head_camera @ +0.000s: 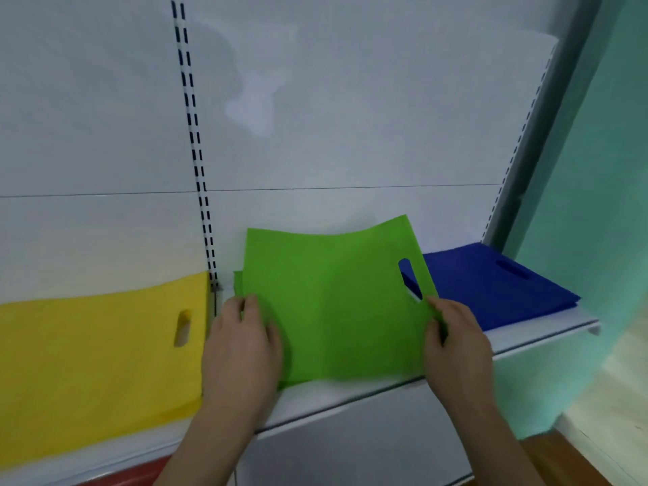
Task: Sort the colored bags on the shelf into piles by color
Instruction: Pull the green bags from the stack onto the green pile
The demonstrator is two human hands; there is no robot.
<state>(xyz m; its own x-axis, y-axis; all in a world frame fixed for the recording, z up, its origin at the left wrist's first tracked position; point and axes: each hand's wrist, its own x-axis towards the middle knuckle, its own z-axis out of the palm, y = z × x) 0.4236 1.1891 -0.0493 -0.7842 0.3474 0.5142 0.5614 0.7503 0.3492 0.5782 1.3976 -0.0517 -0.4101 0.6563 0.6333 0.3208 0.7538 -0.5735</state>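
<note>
both hands [242, 349] [456, 340] pinch bowed, fibrous green bag [336, 310] edges.

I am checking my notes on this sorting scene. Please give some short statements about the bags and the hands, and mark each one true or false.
1. Both hands hold the green bag. True.
2. The yellow bag lies to the right of the green one. False: it lies to the left.
3. The blue bag rests on the shelf. True.
4. The right hand grips the blue bag. False: it grips the green bag's edge.
5. The left hand is empty. False: it holds the green bag.
</note>
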